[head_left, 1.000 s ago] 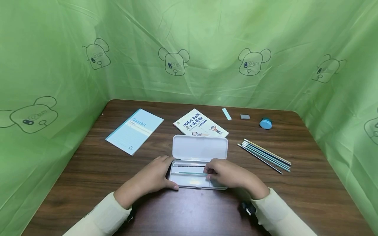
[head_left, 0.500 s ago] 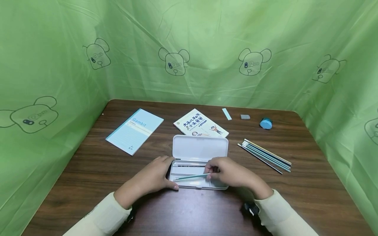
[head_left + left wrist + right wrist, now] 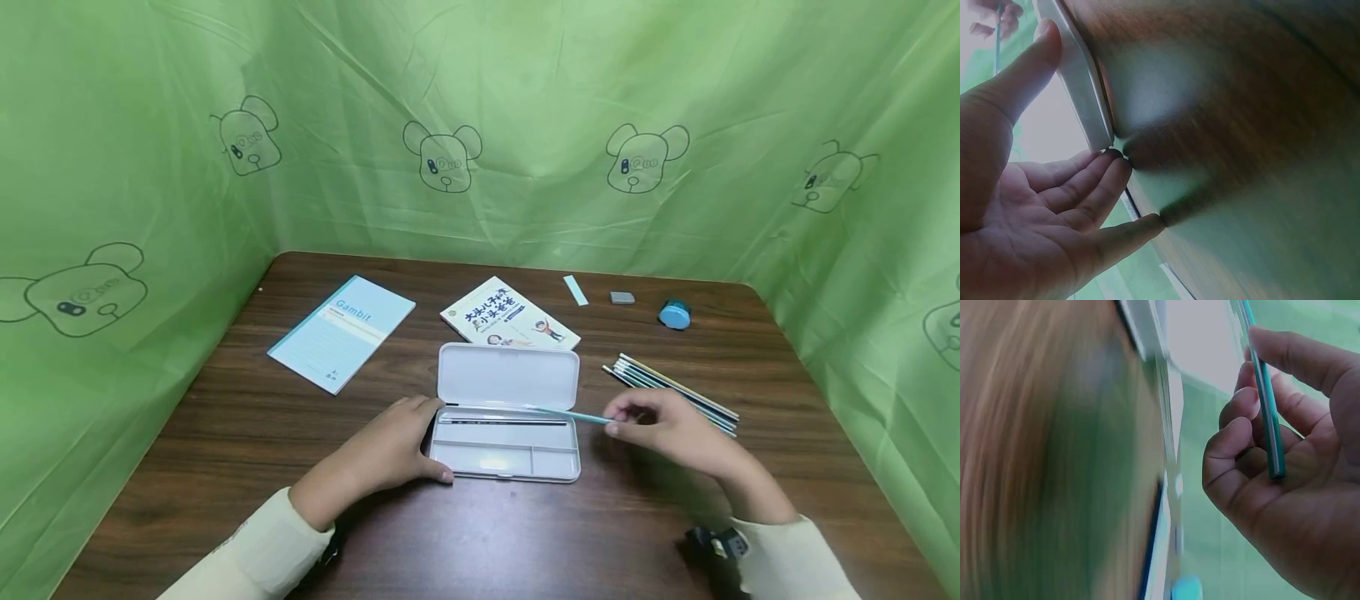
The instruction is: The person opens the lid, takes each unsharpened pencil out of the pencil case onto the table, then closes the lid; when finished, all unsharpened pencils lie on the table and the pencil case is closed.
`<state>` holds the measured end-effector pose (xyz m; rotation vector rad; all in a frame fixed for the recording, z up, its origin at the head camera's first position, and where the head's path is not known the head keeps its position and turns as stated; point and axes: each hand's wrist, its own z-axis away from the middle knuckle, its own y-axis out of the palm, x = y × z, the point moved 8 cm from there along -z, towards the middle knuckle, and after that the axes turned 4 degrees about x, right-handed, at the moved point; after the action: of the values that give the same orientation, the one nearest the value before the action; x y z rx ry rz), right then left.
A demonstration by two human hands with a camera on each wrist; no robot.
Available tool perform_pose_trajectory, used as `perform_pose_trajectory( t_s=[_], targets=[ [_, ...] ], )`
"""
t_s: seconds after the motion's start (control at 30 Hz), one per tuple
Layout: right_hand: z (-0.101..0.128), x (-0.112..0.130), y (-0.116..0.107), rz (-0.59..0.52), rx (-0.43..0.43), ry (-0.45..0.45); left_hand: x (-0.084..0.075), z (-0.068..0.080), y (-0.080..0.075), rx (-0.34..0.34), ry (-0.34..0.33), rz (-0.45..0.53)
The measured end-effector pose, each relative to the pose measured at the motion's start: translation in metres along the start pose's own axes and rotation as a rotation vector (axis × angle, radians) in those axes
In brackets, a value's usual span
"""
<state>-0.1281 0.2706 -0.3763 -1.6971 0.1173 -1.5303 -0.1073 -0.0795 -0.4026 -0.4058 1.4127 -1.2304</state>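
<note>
A white pencil case [image 3: 507, 375] lies open in the middle of the table, its lid tipped back. My left hand [image 3: 390, 442] holds the case's left end, thumb at the front edge and fingers round the back corner. To the right of the case, my right hand [image 3: 671, 429] pinches a teal pencil [image 3: 1267, 406] between thumb and fingers. That pencil points left, its far end over the case's back right corner in the head view. Inside the case, a dark pencil [image 3: 510, 422] lies along the back compartment; dividers mark off the front ones.
Several pencils [image 3: 675, 385] lie bundled behind my right hand. Farther back are a blue sharpener [image 3: 675, 315], a grey eraser [image 3: 622, 297], a light blue strip [image 3: 576, 290] and a storybook [image 3: 510, 312] behind the lid. A blue notebook [image 3: 341, 333] lies left.
My right hand has lifted the teal pencil out of the case and moved right with it, toward the bundled pencils. The left hand and the case stay in place.
</note>
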Motion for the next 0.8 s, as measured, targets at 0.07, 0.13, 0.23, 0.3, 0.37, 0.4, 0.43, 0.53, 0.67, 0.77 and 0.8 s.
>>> perform_pose_trajectory(
  t_s=[0.07, 0.13, 0.23, 0.3, 0.37, 0.4, 0.43, 0.53, 0.67, 0.77, 0.8],
  targets=[
    [0.015, -0.013, -0.02, -0.01, -0.064, 0.037, -0.001, 0.0, 0.0, 0.0, 0.001, -0.001],
    [0.029, -0.031, -0.04, -0.01, -0.116, 0.09, -0.001, 0.0, 0.0, -0.001, 0.003, -0.004],
    [0.045, -0.061, -0.067, 0.018, -0.171, 0.187, -0.001, 0.0, 0.0, -0.003, 0.003, -0.008],
    [0.051, -0.082, -0.082, 0.057, -0.193, 0.251, -0.001, 0.0, 0.0, -0.005, 0.005, -0.011],
    [0.052, -0.103, -0.092, 0.092, -0.2, 0.3, 0.0, 0.0, 0.0, -0.005, 0.001, -0.013],
    [0.051, -0.111, -0.096, 0.114, -0.201, 0.321, 0.001, 0.0, 0.0, -0.005, -0.001, -0.012],
    [0.05, -0.119, -0.098, 0.143, -0.201, 0.337, 0.001, 0.001, 0.0, -0.003, -0.002, -0.011],
    [0.045, -0.135, -0.104, 0.212, -0.203, 0.359, 0.002, 0.001, 0.001, -0.001, -0.007, -0.009],
    [0.037, -0.143, -0.107, 0.264, -0.22, 0.359, 0.002, -0.001, 0.003, -0.002, -0.007, -0.012],
    [0.032, -0.144, -0.107, 0.269, -0.222, 0.349, 0.002, -0.001, 0.003, -0.005, 0.002, -0.012],
    [0.031, -0.144, -0.107, 0.271, -0.222, 0.346, 0.001, -0.001, 0.002, -0.008, 0.008, -0.013]
  ],
)
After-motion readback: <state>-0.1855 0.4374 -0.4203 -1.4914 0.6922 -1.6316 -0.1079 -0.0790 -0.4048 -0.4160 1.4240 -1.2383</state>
